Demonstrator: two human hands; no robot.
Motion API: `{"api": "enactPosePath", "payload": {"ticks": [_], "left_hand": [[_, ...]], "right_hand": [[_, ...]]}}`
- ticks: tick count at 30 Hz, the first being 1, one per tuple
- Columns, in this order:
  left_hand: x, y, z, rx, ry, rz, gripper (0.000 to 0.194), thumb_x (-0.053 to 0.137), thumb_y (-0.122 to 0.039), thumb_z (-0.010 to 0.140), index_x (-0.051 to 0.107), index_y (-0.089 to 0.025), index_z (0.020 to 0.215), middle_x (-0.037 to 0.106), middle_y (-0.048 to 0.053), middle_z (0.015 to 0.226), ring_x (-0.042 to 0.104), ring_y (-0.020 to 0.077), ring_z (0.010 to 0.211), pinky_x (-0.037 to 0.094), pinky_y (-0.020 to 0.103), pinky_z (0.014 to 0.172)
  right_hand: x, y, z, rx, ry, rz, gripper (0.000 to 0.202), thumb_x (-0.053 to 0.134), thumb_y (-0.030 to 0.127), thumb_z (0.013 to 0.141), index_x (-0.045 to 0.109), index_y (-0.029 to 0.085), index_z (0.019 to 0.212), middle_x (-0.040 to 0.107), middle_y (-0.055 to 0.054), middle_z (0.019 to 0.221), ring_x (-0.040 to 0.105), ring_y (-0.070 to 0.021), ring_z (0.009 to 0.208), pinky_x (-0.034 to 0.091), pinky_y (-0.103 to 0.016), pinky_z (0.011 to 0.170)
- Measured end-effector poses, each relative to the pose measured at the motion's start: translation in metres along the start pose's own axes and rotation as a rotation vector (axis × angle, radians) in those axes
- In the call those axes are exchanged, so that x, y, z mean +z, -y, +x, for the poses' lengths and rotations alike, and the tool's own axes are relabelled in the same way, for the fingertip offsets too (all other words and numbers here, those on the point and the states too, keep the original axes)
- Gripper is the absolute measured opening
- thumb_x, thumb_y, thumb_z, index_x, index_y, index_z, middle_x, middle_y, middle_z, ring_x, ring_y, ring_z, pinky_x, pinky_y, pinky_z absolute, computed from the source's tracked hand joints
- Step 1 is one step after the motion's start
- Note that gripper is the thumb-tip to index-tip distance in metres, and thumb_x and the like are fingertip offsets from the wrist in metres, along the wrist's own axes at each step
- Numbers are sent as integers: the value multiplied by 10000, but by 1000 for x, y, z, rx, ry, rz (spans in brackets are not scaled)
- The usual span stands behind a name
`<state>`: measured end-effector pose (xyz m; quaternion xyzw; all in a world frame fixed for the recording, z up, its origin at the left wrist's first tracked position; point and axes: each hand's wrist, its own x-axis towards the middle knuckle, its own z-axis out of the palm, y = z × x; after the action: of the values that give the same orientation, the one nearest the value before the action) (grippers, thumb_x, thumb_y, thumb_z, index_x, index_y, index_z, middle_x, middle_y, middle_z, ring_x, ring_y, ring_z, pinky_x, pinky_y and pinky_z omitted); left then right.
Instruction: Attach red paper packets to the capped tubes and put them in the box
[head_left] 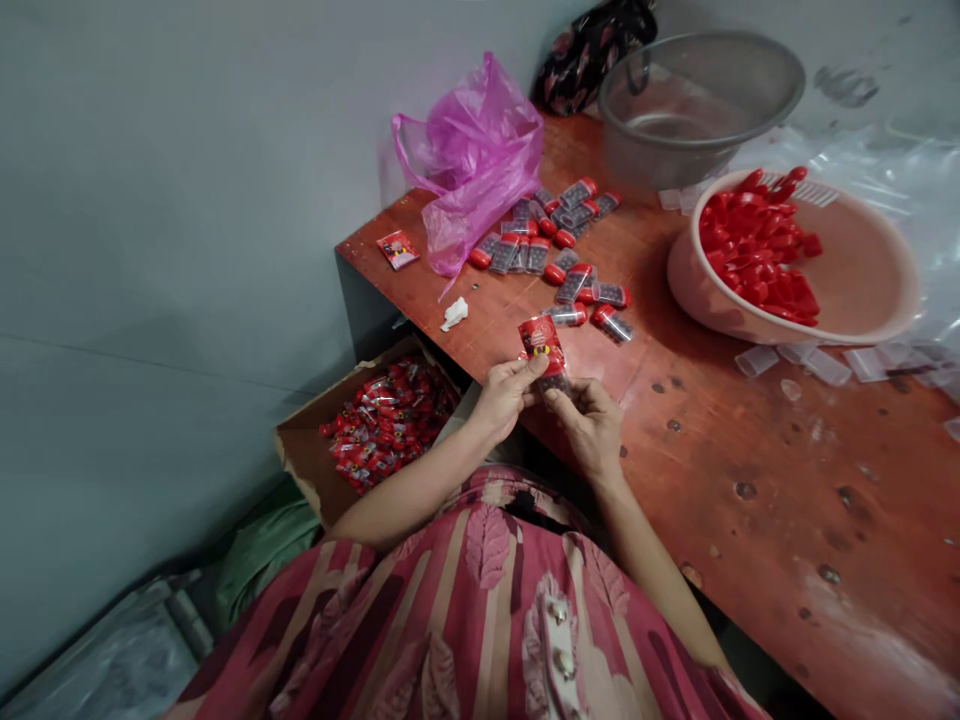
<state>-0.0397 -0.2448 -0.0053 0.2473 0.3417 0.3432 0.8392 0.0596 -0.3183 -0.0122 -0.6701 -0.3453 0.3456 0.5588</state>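
Note:
Near the table's front edge, my left hand (508, 398) pinches a small red printed packet (541, 338) between thumb and fingers. My right hand (591, 425) grips a small clear container with dark contents (553, 378), which sits against the packet's lower end. How far the container reaches into the packet cannot be told. Just beyond my hands, several clear containers with red caps (574, 283) lie in a loose pile on the reddish table (697, 440).
An open carton (300, 450) of red packets stands below the table at left. A pink bag (487, 140), a flat red packet (398, 249) and white scrap (454, 314) lie at the table's left. At right are a pink basin (862, 260) of red parts and a grey basin (675, 150).

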Motion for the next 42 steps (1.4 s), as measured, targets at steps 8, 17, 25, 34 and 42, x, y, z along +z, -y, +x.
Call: {"api": "enactPosePath", "payload": {"ticks": [8,17,25,34,42], "left_hand": [[2,1,-1,-6,-38,33,333,783,-374,591,653,-88,698,647,29,667,590,108,600,477,255,635],[-2,2,3,79,-44,49,368,710,-458,677,646,-99,730,638,33,667,588,112,593,487,259,625],[-2,-2,4,128,-70,61,318,716,-418,676,640,-109,695,622,19,643,587,117,584,485,251,585],[8,-9,13,257,-134,-76,248,728,-344,661,597,-135,634,605,-18,593,567,82,540,458,211,575],[13,-16,15,284,-192,-61,257,729,-359,650,578,-152,644,571,-38,576,525,78,496,451,234,561]], "right_hand": [[3,-4,2,241,40,322,233,712,356,681,563,186,735,517,82,473,386,-44,326,258,-151,299],[0,-6,0,143,26,221,201,705,333,724,599,180,800,579,58,564,456,-53,393,344,-157,345],[-4,-7,-1,128,60,213,190,706,326,721,611,190,816,586,55,573,472,-62,408,365,-173,367],[-4,-9,-1,91,138,182,179,697,319,720,639,211,850,567,66,565,478,-69,433,386,-192,409],[-8,-8,0,80,198,158,232,704,333,712,661,208,902,590,55,590,478,-78,442,403,-215,438]]}}
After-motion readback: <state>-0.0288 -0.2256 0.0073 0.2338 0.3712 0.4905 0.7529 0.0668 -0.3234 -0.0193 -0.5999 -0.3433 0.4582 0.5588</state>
